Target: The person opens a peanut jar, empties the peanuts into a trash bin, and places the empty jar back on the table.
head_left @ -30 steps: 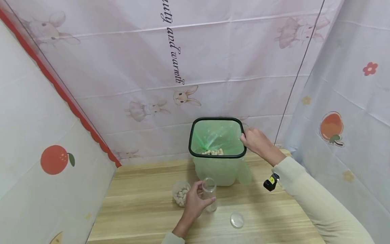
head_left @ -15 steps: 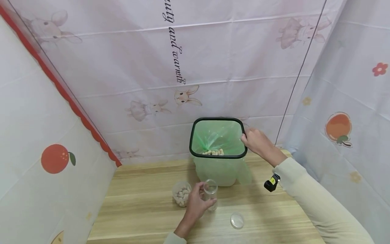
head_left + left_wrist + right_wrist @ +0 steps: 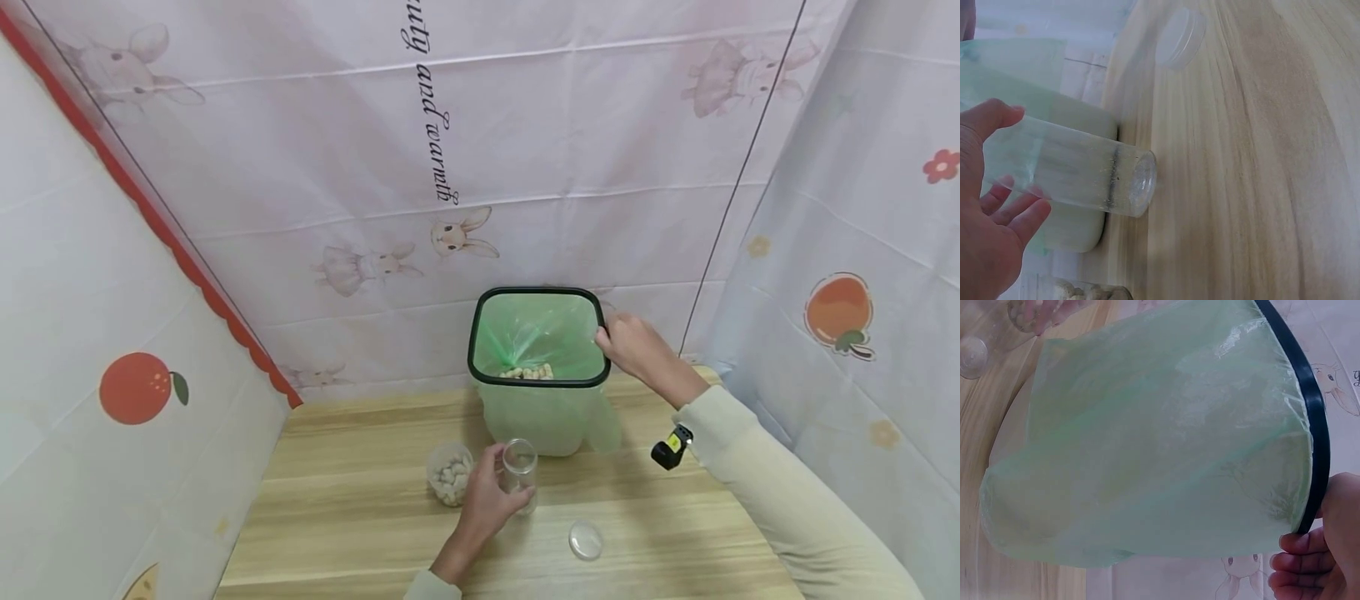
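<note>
My left hand grips a clear, see-through jar around its side, thumb opposite the fingers. The jar stands upright with its mouth uncovered, and its base is close to the tabletop in the left wrist view. Behind it is a waste bin with a black rim, lined by a pale green bag. Pale lumpy pieces lie inside the bin. At the bin's right side my right hand holds the black rim, fingers curled at its edge in the right wrist view.
Left of my left hand stands a small clear tub filled with pale lumpy pieces. A round clear lid lies on the wooden table to the right of the jar. Printed curtains enclose the back and sides.
My left hand and the jar have shifted very slightly to the right. The right hand keeps its hold on the bin rim.
</note>
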`<state>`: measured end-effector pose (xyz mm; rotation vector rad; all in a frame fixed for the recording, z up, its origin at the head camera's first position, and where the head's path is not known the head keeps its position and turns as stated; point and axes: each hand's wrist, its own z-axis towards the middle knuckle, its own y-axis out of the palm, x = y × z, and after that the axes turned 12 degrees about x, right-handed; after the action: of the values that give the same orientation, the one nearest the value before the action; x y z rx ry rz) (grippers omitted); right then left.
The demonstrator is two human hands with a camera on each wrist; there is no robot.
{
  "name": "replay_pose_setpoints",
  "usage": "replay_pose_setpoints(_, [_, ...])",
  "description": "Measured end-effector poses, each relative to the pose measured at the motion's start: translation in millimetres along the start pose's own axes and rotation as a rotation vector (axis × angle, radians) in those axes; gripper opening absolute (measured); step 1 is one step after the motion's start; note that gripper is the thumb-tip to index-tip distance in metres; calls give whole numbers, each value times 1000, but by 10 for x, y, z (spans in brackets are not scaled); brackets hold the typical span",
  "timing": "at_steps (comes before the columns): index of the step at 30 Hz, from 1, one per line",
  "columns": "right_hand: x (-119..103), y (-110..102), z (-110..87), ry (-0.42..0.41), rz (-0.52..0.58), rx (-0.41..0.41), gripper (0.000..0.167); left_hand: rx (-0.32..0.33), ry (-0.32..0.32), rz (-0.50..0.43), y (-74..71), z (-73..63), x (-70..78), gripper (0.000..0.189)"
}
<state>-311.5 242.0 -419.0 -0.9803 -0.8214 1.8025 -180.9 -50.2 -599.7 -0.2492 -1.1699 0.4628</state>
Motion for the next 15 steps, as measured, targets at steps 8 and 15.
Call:
replay_pose_setpoints(8, [-19,-19,-16,77,45,-60,40,-15,53,-1,-57,23,58,85])
replay_pose_setpoints(15, [23,-24,-19,141,126,-102,44,-32,83,5,-117,17,55,93])
